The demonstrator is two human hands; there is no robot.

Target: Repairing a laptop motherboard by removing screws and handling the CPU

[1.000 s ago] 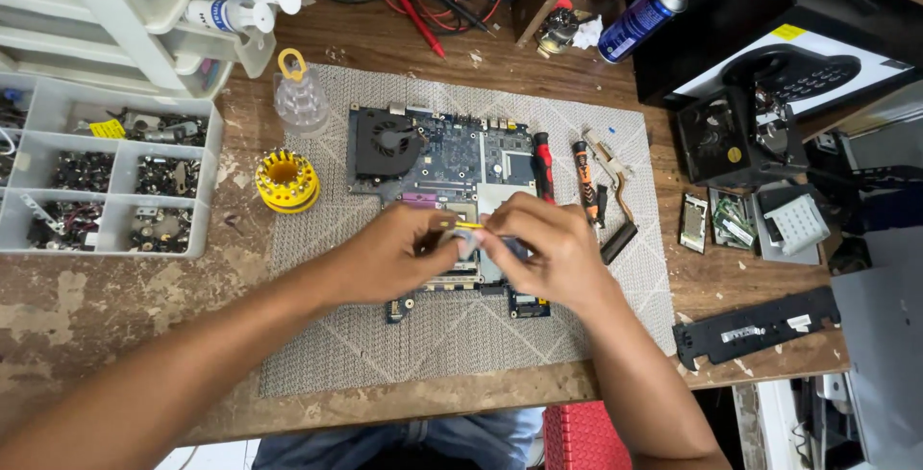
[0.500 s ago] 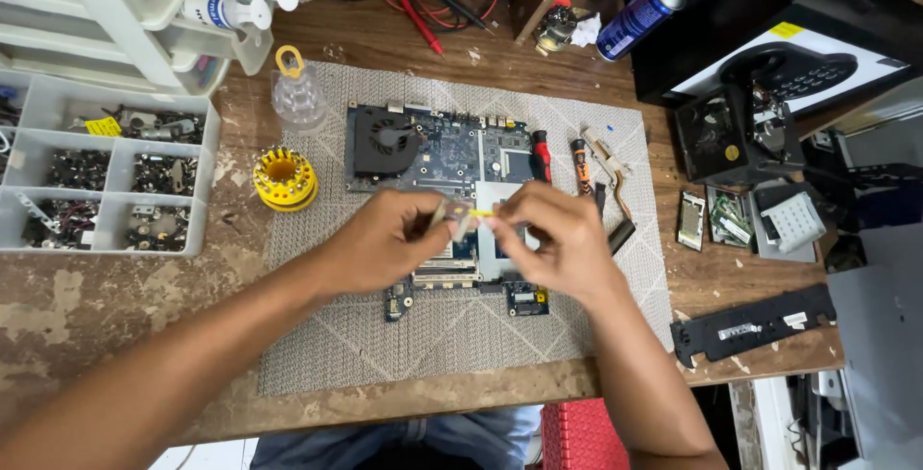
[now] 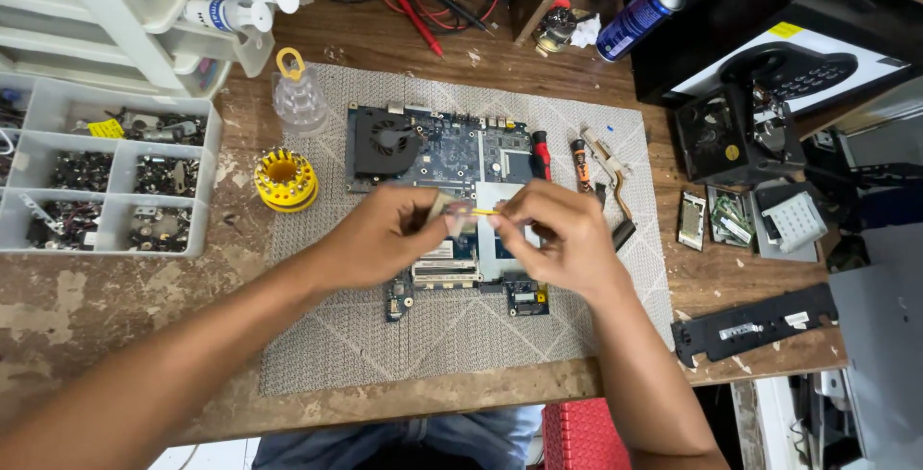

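Over the circuit board (image 3: 452,158) on the grey mat (image 3: 577,326), the hands have lifted a little — the left hand (image 3: 385,235) pinches a small chip (image 3: 448,210), the right hand (image 3: 558,230) a yellow tool (image 3: 486,211) touching it, so the chip is off the board.

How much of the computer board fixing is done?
Done: the circuit board lies bare on the grey mat, with a copper cooling pipe lying off to its right. In hand: the left hand pinches a small square chip, and the right hand touches it with a thin yellow stick. Left: the black fan is on the board, and two screwdrivers lie unused.
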